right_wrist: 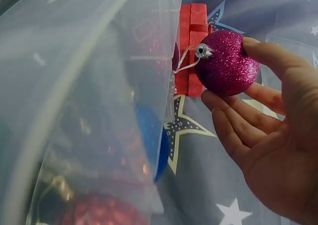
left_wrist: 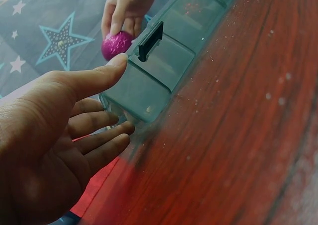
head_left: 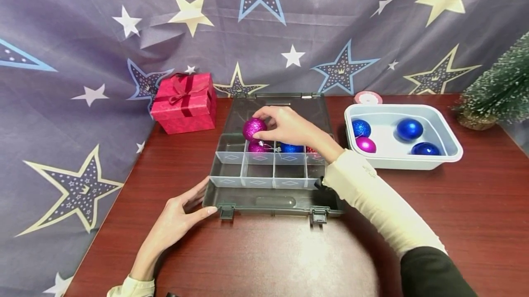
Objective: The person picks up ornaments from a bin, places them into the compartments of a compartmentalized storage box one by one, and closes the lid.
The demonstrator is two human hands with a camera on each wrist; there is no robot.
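Observation:
My right hand (head_left: 285, 125) pinches a magenta glitter Christmas bauble (head_left: 254, 129) between thumb and fingers, above the back row of a divided plastic storage box (head_left: 258, 182). A silver cap and white string show on this bauble in the right wrist view. Under it, another magenta bauble (head_left: 257, 147) sits in a back compartment. A blue bauble (head_left: 291, 148) lies to its right, then a red one (head_left: 312, 149), partly hidden by the right arm. My left hand (head_left: 175, 219) touches the box's front left corner, thumb at the front edge, fingers loosely extended along the side.
A white tub (head_left: 402, 164) on the right holds blue baubles (head_left: 409, 129) and a pink one (head_left: 365, 144). Behind it lies a small pink-and-white roll (head_left: 368, 98). A red gift box (head_left: 183, 104) stands back left, a small frosted tree (head_left: 500, 86) far right. The box's lid (head_left: 285, 102) lies back.

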